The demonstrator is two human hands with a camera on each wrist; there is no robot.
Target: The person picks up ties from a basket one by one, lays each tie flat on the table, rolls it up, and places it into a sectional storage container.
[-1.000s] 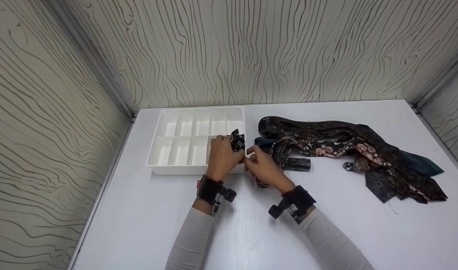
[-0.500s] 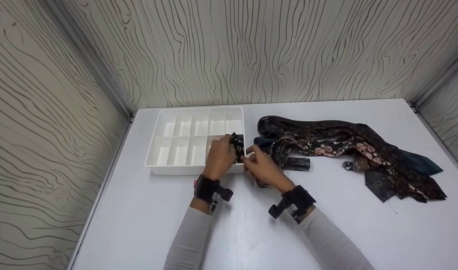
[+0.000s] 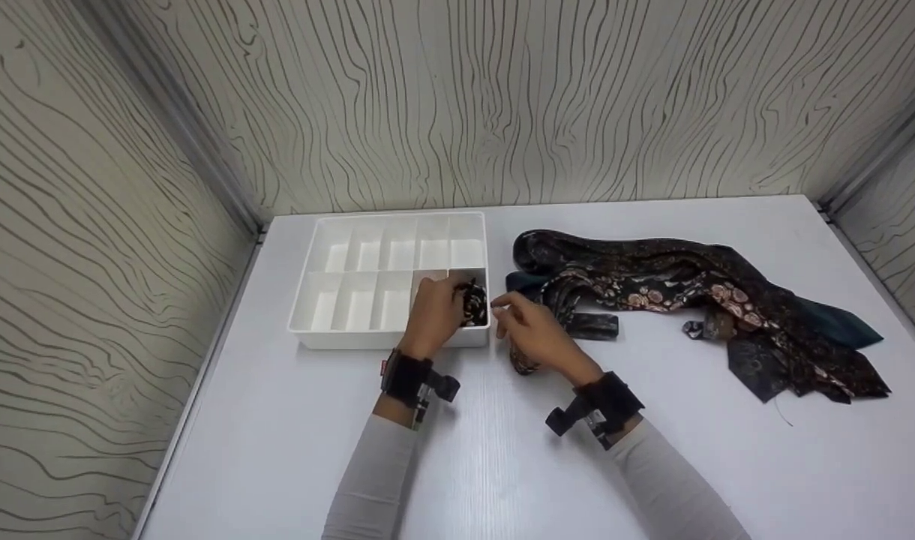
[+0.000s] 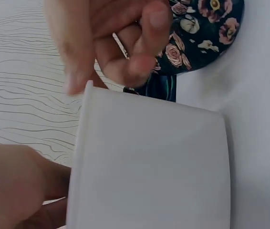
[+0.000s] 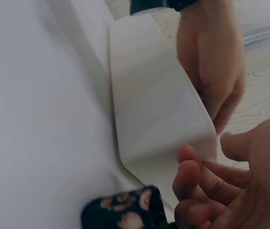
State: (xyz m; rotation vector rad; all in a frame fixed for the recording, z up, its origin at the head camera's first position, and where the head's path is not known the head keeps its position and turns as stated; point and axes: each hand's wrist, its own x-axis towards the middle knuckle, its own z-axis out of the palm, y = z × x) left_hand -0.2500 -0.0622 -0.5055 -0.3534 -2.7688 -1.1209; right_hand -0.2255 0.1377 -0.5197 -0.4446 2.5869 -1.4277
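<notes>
A rolled dark floral necktie [image 3: 474,303] sits in the front right compartment of a white divided box [image 3: 388,341]. My left hand [image 3: 433,313] reaches into that compartment with curled fingers against the roll's left side; the box wall hides its fingertips in the left wrist view. Just outside the box's right wall is my right hand [image 3: 532,330], its fingers loosely bent and holding nothing. In the right wrist view, the right fingertips [image 5: 188,172] are close to the box corner. A pile of dark neckties [image 3: 652,277], some with pink flowers, lies right of the box.
Pointed tie ends [image 3: 757,367] spread toward the right of the white table [image 3: 487,465]. One dark teal tie [image 3: 836,322] shows under the pile. A patterned wall [image 3: 457,105] stands behind the box, and another wall [image 3: 60,285] is at the left.
The rolled necktie has gone lower into the front right compartment. My left hand has shifted slightly left and uncovers more of it. My right hand has drawn slightly away from the box wall.
</notes>
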